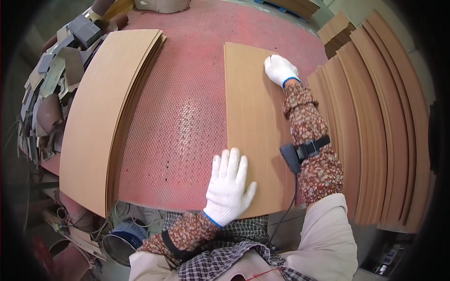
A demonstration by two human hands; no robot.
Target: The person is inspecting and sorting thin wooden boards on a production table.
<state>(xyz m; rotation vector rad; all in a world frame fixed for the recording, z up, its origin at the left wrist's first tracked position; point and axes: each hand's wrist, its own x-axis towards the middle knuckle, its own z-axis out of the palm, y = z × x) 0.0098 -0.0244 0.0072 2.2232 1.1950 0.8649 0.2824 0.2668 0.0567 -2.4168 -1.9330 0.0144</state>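
Observation:
A wood-coloured board (pixel 251 117) lies lengthwise in front of me on the red, mesh-textured table top. My left hand (pixel 228 189), in a white knit glove with a blue cuff, rests flat across the board's near left edge, fingers stretched out. At the far right part of the same board is my right hand (pixel 280 69), gloved alike and closed into a fist. Whatever its fingers may hold is hidden under the glove. A dark device (pixel 300 152) is strapped round my right forearm, and its cable hangs down past the board's near edge.
On the left stands a stack of similar boards (pixel 105 112), beside a heap of offcuts and rolls (pixel 58 79). More boards (pixel 370 126) are stacked along the right. Below the table's near edge are a metal can (pixel 124 241) and loose cables. A pallet load (pixel 293 7) is at the back.

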